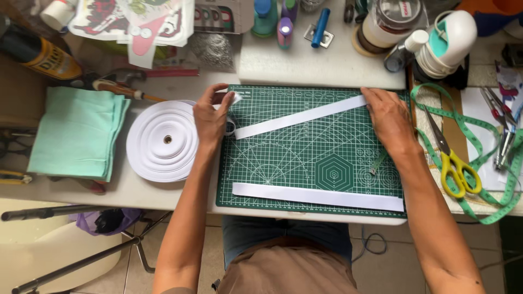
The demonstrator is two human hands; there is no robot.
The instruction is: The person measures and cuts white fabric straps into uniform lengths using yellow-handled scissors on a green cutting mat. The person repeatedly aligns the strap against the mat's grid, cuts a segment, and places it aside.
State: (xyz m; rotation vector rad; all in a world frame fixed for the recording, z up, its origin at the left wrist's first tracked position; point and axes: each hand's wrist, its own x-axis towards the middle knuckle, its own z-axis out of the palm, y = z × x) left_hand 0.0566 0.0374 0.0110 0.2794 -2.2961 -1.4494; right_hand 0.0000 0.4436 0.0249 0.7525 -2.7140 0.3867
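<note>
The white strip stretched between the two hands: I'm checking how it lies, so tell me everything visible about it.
The white strip is a long, flat band, apparently ribbon or tape, lying slanted across the upper part of the green cutting mat, its right end higher. The right hand presses that end flat; the left hand holds the other end by the white roll. It looks taut and uncreased. A separate cut strip lies untouched along the mat's near edge.
</note>
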